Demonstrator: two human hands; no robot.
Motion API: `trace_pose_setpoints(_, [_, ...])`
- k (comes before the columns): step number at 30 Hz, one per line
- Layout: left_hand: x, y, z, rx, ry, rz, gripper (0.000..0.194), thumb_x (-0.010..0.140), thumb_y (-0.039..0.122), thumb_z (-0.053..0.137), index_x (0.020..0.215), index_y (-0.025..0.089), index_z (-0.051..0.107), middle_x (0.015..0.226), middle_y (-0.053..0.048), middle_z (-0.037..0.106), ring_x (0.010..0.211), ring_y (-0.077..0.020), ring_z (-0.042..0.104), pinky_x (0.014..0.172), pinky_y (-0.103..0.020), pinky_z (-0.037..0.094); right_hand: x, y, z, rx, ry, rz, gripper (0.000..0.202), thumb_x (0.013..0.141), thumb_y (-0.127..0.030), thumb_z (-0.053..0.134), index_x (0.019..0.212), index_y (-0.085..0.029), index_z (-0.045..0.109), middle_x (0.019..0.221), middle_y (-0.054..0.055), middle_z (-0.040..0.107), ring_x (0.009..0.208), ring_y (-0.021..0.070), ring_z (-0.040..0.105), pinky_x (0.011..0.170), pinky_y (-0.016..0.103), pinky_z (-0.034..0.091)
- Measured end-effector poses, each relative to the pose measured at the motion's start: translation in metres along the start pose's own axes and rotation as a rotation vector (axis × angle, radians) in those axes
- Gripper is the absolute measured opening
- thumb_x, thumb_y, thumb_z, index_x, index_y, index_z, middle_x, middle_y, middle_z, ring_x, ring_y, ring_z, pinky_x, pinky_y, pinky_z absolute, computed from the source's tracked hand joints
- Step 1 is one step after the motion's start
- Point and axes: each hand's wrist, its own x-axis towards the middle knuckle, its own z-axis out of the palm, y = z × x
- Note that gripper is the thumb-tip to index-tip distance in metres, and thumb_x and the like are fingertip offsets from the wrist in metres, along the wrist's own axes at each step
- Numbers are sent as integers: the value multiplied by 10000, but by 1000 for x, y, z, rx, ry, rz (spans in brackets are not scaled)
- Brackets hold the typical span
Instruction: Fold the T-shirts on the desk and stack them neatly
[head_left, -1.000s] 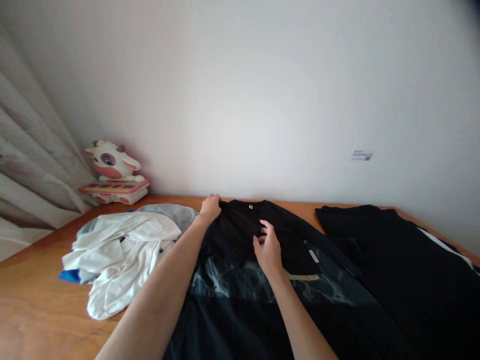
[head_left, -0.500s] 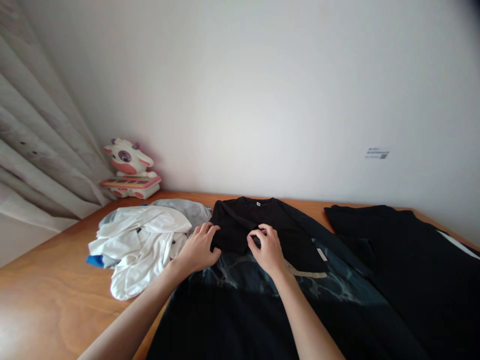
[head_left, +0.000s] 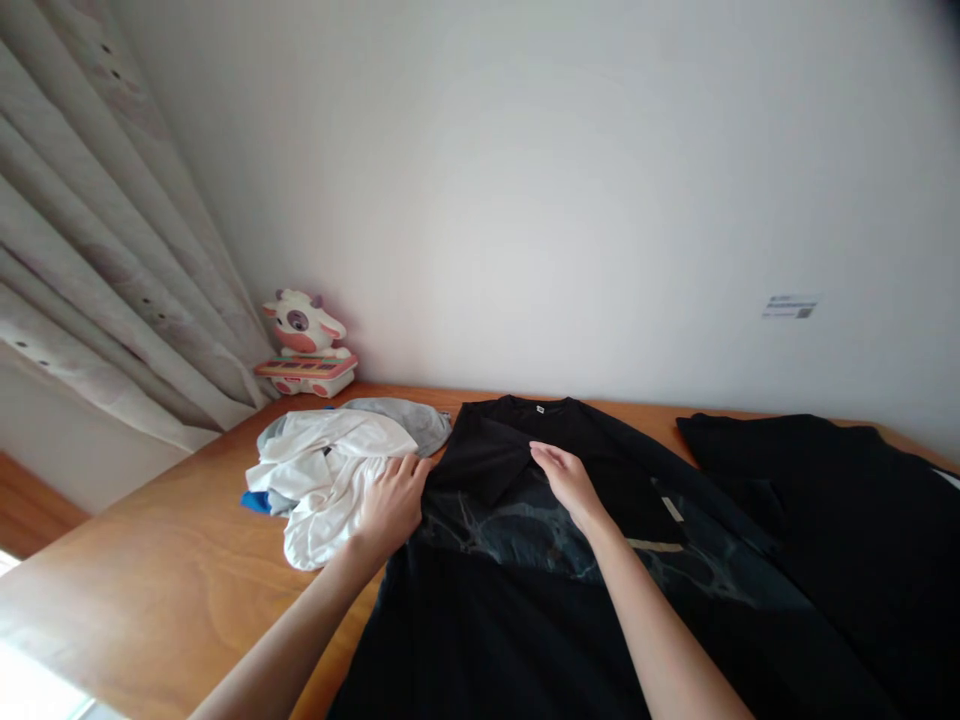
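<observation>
A black long-sleeved shirt [head_left: 510, 610] with a grey marbled band lies spread out, its collar toward the wall and one sleeve folded across its chest. My left hand [head_left: 397, 500] is at the shirt's left edge, beside the white clothes, its fingers bent down and close together on the black cloth. Over the middle of the shirt is my right hand [head_left: 568, 482], fingers together and pointing left, at the edge of the folded sleeve; whether it pinches cloth there is too small to tell.
White and grey clothes [head_left: 337, 480] lie heaped on the wooden table [head_left: 187, 560] at the left. Behind them stands a cow toy [head_left: 307, 345] with a keyboard. Another black garment [head_left: 840, 520] is at the right. A curtain [head_left: 112, 220] hangs at the left.
The view has turned left. My left hand has closed its fingers on the shirt's left edge. My right hand has gone from a rounded curl to straighter fingers held together, and the folded sleeve lies flatter.
</observation>
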Motion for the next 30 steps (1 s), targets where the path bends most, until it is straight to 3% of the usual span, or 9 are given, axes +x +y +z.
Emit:
trace_pose_setpoints(2, [2,3,4,24,-12,72,442,917,45,450,1302,209,594,1210,-108,648,1129,-280,604,865,-382,527,1,0,3,31,-11,35,393,924,-436,551,1172,-209,754,1178,99,780,1101,254,732,930,361,570])
trace_pose_setpoints(6, [12,1,10,-11,-49,146,310,954,88,431,1114,208,667,1132,-104,667,1076,-266,620,872,-376,532,0,1,6,26,20,76,351,872,-386,611,1121,-196,769,1130,105,793,1079,252,744,946,347,567])
trace_pose_setpoints(11, [21,-2,-1,-41,-64,174,340,820,85,538,1114,192,672,1143,-109,661,1111,-299,609,969,-436,514,-1,3,5,-65,112,90,392,914,-408,538,1158,-192,757,1098,102,796,1047,231,749,927,311,560])
trace_pose_setpoints(14, [31,12,-4,-168,-64,244,419,782,156,596,1195,192,658,1246,-103,643,1173,-295,593,1055,-435,481,-4,2,5,-178,159,82,388,909,-393,541,1165,-187,748,1042,108,784,951,245,751,904,343,559])
trace_pose_setpoints(16, [40,28,0,-274,-44,257,384,865,192,532,1229,187,654,1324,-106,632,1253,-264,574,1121,-396,437,-8,1,5,-266,188,50,415,902,-378,551,1218,-167,718,1107,141,742,969,269,722,912,382,547])
trace_pose_setpoints(19, [56,52,18,-327,-66,214,448,997,279,395,1385,156,581,1510,-146,533,1417,-263,476,1191,-415,360,-16,0,7,-384,206,-34,422,905,-361,559,1253,-165,694,1227,174,654,1108,318,636,965,429,509])
trace_pose_setpoints(24, [90,76,47,-268,-288,6,575,1000,469,416,1515,218,468,1648,-139,371,1533,-345,305,1216,-586,254,-25,-1,12,-524,214,-103,406,909,-310,576,1271,-157,679,1291,189,589,1174,337,573,1019,439,459])
trace_pose_setpoints(27, [111,84,54,-256,-302,-128,592,1031,459,284,1510,165,470,1624,-205,385,1499,-383,363,1162,-656,294,-27,-3,13,-629,200,-108,459,931,-310,557,1357,-148,619,1315,201,581,1171,341,573,982,438,466])
trace_pose_setpoints(30, [121,89,62,-233,-274,-182,685,1027,538,250,1560,135,398,1665,-225,280,1542,-400,253,1186,-676,222,-30,-6,13,-706,167,-102,429,965,-337,515,1336,-155,633,1349,201,590,1206,359,559,984,480,448])
